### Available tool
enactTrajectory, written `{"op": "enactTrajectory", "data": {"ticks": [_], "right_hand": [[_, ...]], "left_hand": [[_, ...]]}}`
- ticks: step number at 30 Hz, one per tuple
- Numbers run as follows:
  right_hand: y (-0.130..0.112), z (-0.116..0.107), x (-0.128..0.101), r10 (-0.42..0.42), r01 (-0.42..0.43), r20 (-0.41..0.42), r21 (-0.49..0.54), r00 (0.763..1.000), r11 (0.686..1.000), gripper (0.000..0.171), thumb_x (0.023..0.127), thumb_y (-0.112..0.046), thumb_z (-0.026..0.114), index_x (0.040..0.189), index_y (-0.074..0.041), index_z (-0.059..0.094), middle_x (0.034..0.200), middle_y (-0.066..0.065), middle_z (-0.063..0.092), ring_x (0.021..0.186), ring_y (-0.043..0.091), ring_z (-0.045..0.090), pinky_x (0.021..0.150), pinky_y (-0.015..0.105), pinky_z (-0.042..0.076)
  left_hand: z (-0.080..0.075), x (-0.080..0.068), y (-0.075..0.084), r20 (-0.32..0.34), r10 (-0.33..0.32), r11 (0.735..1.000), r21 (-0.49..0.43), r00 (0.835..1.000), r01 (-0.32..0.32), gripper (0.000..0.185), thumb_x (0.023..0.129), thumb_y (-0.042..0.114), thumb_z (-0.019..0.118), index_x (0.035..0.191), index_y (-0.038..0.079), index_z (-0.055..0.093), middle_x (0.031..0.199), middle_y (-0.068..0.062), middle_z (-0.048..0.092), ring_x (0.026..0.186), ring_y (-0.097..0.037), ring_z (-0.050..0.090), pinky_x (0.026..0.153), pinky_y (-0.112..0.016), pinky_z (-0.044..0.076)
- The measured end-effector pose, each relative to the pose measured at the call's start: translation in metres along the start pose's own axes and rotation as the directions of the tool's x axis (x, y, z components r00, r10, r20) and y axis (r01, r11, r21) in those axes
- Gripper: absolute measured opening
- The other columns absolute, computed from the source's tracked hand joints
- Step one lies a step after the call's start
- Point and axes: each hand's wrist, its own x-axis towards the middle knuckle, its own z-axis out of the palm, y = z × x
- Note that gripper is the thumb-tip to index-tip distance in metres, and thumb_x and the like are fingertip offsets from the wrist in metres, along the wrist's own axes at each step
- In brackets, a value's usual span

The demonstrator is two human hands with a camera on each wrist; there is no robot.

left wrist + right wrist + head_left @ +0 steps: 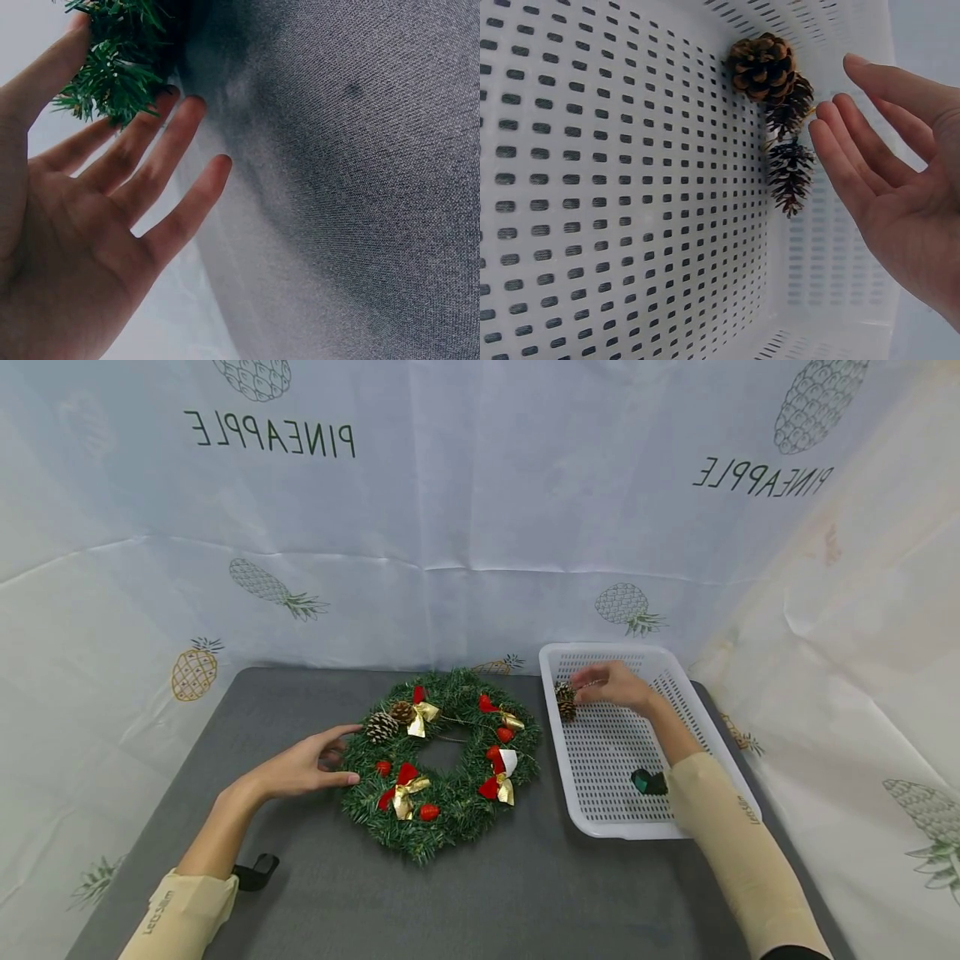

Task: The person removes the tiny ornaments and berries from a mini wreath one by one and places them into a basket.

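A green wreath with pinecones, red berries and red-and-gold bows lies on the grey table. At its left edge is my left hand, thumb and fingers spread around the outer sprigs. In the left wrist view, its fingertips are right at the green needles. My right hand reaches into the white basket, fingers loosely extended beside a small cluster of pinecones. The right wrist view shows a round brown pinecone and white-tipped ones against the basket wall, with the fingertips close to them.
The basket stands at the table's right side, its floor and walls perforated. A pineapple-print curtain hangs behind the table and along both sides. Black wrist-camera parts project from the sleeves.
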Motion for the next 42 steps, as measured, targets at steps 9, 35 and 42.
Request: {"op": "enactTrajectory", "data": {"ticks": [9, 35, 42], "right_hand": [[-0.004, -0.005, 0.003, -0.039, 0.039, -0.019, 0.031, 0.999, 0.999, 0.049, 0.102, -0.014, 0.076, 0.145, 0.006, 0.062, 0.142, 0.028, 0.068, 0.115, 0.019, 0.075, 0.11, 0.048, 0.062], [-0.049, -0.001, 0.011, -0.133, 0.133, -0.01, 0.05, 0.991, 0.99, 0.041, 0.1, -0.007, 0.077, 0.14, 0.0, 0.067, 0.141, 0.025, 0.069, 0.124, 0.033, 0.074, 0.108, 0.051, 0.063], [-0.06, 0.002, 0.014, -0.169, 0.169, 0.002, 0.022, 0.986, 0.985, 0.044, 0.101, -0.009, 0.077, 0.143, 0.001, 0.066, 0.142, 0.025, 0.068, 0.128, 0.036, 0.071, 0.106, 0.048, 0.064]], "left_hand": [[0.001, 0.0, -0.001, 0.002, 0.0, 1.0, 0.0, 1.0, 0.0, 0.09, 0.102, 0.033, 0.078, 0.169, -0.001, 0.029, 0.151, -0.04, 0.053, 0.133, -0.053, 0.065, 0.104, -0.058, 0.062], [0.002, 0.0, -0.004, -0.003, 0.008, 1.0, -0.01, 1.0, -0.008, 0.088, 0.104, 0.033, 0.076, 0.17, 0.0, 0.028, 0.153, -0.039, 0.053, 0.133, -0.05, 0.065, 0.105, -0.06, 0.061], [0.002, 0.0, -0.005, -0.003, 0.011, 1.0, -0.018, 1.0, -0.011, 0.088, 0.104, 0.032, 0.076, 0.17, 0.0, 0.027, 0.153, -0.04, 0.052, 0.134, -0.051, 0.064, 0.106, -0.06, 0.061]]}}
